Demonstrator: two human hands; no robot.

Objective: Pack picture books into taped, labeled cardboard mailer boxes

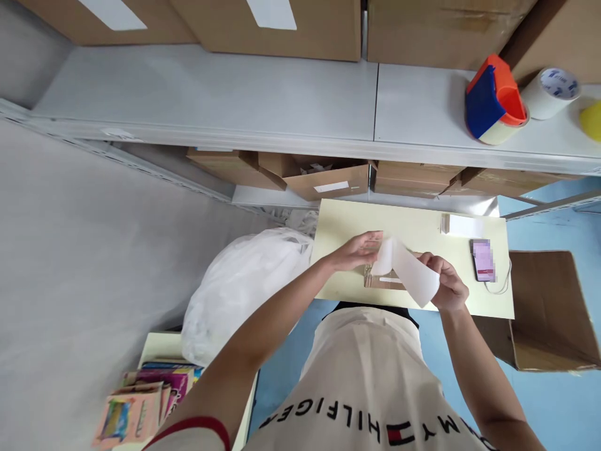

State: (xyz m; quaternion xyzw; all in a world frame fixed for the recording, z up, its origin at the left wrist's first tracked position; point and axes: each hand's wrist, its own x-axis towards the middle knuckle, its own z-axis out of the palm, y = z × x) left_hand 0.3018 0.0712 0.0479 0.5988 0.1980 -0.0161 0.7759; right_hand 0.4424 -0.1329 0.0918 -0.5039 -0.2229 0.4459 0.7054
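Observation:
My right hand is closed on one end of a white paper strip, gripping it between thumb and fingers. The strip bends and curls toward the left, its upper part slightly blurred. My left hand is beside the curled end, fingers stretched out and thumb apart; whether its fingertips touch the paper is unclear. Beneath the paper, a small brown package with a white label lies on the pale yellow table, partly hidden by the strip and my hands.
A white stack of paper or labels and a phone with a cable lie on the table's right. An open carton stands right, a big white plastic bag left. The shelf ahead bears cartons, a tape dispenser and tape rolls.

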